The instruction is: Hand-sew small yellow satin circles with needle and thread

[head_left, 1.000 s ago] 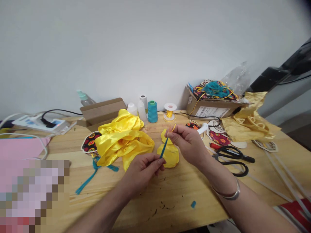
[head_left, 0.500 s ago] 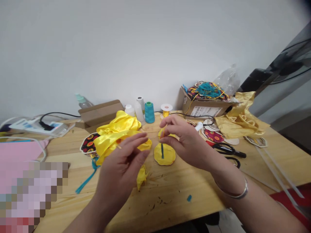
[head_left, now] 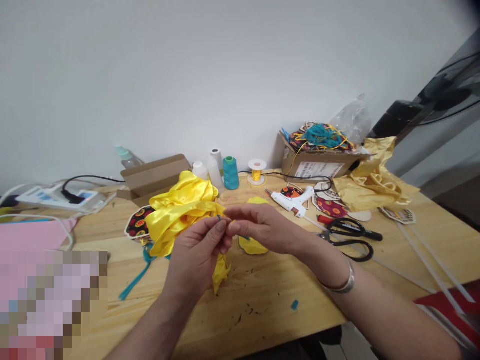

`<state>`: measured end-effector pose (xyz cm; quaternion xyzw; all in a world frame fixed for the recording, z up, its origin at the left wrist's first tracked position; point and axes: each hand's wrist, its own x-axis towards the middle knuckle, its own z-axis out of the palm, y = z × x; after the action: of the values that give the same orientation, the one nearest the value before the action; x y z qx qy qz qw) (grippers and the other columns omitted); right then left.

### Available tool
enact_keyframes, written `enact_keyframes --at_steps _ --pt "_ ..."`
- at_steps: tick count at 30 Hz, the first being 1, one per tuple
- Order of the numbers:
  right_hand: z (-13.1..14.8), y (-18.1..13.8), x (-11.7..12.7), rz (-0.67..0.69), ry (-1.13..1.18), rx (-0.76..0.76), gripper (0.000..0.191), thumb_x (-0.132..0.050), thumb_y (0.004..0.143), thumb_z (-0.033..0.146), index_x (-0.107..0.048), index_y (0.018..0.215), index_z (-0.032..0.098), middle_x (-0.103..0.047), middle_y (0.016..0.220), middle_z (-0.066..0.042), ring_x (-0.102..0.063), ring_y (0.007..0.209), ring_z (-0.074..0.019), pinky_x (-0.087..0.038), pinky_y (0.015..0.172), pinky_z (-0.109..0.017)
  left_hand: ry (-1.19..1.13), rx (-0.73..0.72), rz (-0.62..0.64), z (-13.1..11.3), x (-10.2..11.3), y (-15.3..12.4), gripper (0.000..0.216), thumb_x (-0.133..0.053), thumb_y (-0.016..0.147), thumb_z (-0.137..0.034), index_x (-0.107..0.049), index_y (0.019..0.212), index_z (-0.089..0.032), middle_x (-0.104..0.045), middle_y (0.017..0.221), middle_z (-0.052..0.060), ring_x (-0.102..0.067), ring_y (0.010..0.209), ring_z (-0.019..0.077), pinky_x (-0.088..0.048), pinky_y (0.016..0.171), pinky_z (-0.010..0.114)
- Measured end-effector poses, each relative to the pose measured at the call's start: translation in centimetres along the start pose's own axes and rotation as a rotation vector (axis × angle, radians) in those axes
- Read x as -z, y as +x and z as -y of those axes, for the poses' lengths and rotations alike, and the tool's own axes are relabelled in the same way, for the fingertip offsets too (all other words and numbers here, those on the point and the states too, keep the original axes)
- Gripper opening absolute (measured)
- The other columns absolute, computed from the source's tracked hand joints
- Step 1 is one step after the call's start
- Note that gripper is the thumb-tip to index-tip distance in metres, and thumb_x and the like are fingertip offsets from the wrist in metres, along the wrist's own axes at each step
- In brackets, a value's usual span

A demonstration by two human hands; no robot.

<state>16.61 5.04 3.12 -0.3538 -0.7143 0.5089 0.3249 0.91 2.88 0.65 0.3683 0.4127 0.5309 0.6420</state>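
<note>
My left hand and my right hand meet fingertip to fingertip above the wooden table. Together they pinch a short teal cord at its end. A small piece of yellow satin hangs below my left hand. Round yellow fabric pieces lie on the table under my right hand. A heap of yellow satin ribbon sits just left of the hands. My right wrist wears a silver bangle.
A white glue gun, black scissors and printed fabric pieces lie to the right. Thread spools, cardboard boxes, gold fabric and a power strip line the back. Teal cord lies left.
The hands parted, then came together again over the table. My right hand moved left and down to meet my left, and the glue gun behind it came into view.
</note>
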Motion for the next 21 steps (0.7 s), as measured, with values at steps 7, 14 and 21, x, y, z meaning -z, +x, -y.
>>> enact_keyframes --at_steps 7,14,21 --pt "-2.1 -0.6 -0.1 -0.032 -0.023 -0.167 0.016 -0.058 0.080 0.026 -0.068 0.072 0.015 -0.057 0.060 0.003 -0.047 0.055 -0.0075 -0.037 0.051 -0.018 -0.043 -0.030 -0.018 0.5 0.3 0.2 0.010 -0.072 0.070 -0.024 -0.069 0.068 -0.015 -0.065 0.063 -0.001 -0.049 0.050 0.0047 -0.040 0.048 0.015" --pt "-3.1 -0.5 0.9 -0.098 -0.123 -0.169 0.022 -0.057 0.080 0.026 -0.062 0.062 0.014 -0.054 0.056 0.003 -0.043 0.054 -0.0074 -0.033 0.052 -0.020 -0.180 -0.116 -0.017 0.8 0.5 0.4 0.001 -0.073 0.069 -0.018 -0.073 0.071 -0.018 -0.069 0.105 0.004 -0.062 0.093 0.0154 -0.049 0.085 0.026" --pt "-3.2 -0.4 1.3 -0.085 -0.148 -0.211 0.021 -0.056 0.080 0.025 -0.062 0.064 0.014 -0.052 0.056 0.003 -0.041 0.053 -0.0080 -0.031 0.051 -0.021 -0.204 -0.023 0.045 0.6 0.9 0.5 0.008 -0.067 0.075 -0.018 -0.070 0.067 -0.017 -0.068 0.099 0.005 -0.060 0.084 0.0141 -0.048 0.086 0.030"
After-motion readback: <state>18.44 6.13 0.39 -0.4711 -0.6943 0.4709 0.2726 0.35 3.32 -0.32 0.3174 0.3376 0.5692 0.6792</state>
